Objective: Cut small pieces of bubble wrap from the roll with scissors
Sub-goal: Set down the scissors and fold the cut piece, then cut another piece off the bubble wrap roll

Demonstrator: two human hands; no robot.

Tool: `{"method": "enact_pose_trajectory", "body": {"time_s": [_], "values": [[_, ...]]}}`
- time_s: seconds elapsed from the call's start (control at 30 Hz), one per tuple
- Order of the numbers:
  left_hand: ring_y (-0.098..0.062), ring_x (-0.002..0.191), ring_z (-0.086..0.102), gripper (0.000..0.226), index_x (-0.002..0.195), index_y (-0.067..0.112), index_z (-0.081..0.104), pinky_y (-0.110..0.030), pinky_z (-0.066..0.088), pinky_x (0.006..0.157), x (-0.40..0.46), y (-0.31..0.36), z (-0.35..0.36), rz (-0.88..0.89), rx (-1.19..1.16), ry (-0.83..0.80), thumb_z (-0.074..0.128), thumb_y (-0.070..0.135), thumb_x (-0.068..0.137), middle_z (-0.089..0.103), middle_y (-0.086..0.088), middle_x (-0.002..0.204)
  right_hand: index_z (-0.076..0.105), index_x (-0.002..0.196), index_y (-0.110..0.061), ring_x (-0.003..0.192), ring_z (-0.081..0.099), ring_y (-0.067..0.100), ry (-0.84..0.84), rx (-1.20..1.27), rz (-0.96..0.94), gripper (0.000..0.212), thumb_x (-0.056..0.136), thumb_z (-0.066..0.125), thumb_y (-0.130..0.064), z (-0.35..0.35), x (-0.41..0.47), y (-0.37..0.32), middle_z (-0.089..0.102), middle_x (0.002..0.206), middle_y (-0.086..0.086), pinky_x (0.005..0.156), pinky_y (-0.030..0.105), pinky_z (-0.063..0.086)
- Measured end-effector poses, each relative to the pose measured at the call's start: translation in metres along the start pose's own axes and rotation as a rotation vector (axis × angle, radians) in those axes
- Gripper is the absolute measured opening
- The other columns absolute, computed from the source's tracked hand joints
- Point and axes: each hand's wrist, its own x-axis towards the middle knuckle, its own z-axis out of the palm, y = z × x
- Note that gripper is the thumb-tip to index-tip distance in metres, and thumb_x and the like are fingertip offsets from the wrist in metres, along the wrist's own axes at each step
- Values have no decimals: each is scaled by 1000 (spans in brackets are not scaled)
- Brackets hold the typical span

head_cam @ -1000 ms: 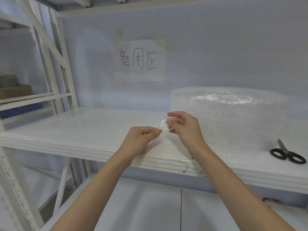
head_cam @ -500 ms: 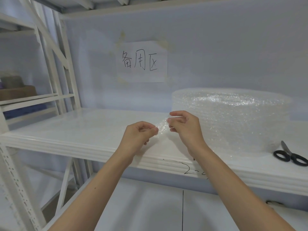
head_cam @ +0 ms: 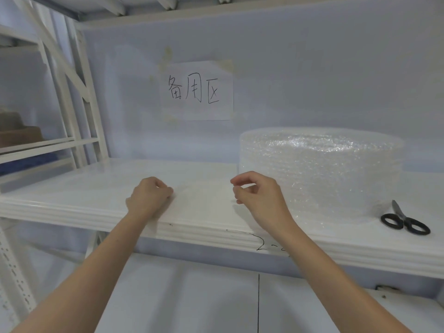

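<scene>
Both hands hover over the white shelf [head_cam: 72, 198]. The left hand [head_cam: 149, 197] is curled closed, maybe pinching a clear piece. The right hand [head_cam: 258, 194] looks loose and empty beside the bubble wrap roll [head_cam: 331, 171]. The scissors [head_cam: 403, 219] lie right of the roll.

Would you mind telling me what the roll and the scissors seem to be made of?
Roll: clear plastic bubble film, glossy; small bubbles glint across it. Scissors: handles look like matte black plastic, blades like grey metal, though the look leaves that open.
</scene>
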Motion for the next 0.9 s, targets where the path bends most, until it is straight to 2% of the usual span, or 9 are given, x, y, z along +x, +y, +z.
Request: {"method": "enact_pose_trajectory", "body": {"time_s": [0.23,0.33,0.4,0.5,0.57,0.63,0.7,0.83,0.9], "values": [[-33,85,62,13,80,13,68,-34,46,71,0,-2,2,67,3,51,59,20,84,68,-5,82,72,86,-21,71,65,12,29,-41,-102,17,87,62,-8,-17,-21,-15,66,86,-12,61,14,46],[-35,79,60,17,80,5,65,-37,45,68,-9,7,5,162,-25,123,53,17,86,65,-9,77,72,82,-18,60,59,9,261,-129,-218,15,85,63,-6,-38,-34,-14,67,79,-12,60,16,45],[-31,85,60,18,87,7,68,-38,46,77,-26,21,16,308,-60,137,54,16,89,64,-4,83,69,80,-18,57,55,14,430,-265,-262,12,85,61,-11,-62,-46,-8,66,78,-9,59,21,43],[-16,91,60,16,89,16,71,-29,45,86,-64,53,43,507,-176,-24,55,13,91,65,7,89,65,82,-23,67,56,20,564,-518,-138,10,87,59,-17,-111,-60,12,63,87,-5,66,25,39],[1,78,59,17,82,20,69,-13,40,72,-93,79,61,532,-295,-180,56,16,92,68,12,85,65,92,-23,82,56,21,602,-695,27,9,88,56,-23,-146,-62,28,61,100,-2,68,30,38],[7,64,54,21,82,21,71,-14,37,61,-116,102,74,534,-364,-346,54,26,94,71,10,84,65,100,-21,96,54,25,578,-857,181,17,88,54,-27,-174,-61,41,55,111,2,69,33,38],[5,63,54,28,83,23,72,-18,39,59,-135,119,84,550,-396,-483,52,36,96,74,10,85,65,95,-17,100,51,29,534,-969,290,17,88,54,-28,-192,-60,50,52,106,5,67,33,37],[2,64,56,34,81,24,73,-17,39,61,-159,136,99,582,-394,-612,52,47,94,75,13,88,58,72,-10,76,51,29,447,-1064,398,18,81,57,-26,-215,-55,59,54,78,6,55,32,38],[5,57,51,25,82,24,73,-18,37,61,-163,137,105,602,-400,-624,57,42,92,74,10,86,45,59,-12,58,43,25,422,-1047,400,29,78,62,-26,-224,-51,59,45,64,4,47,29,30]]}}
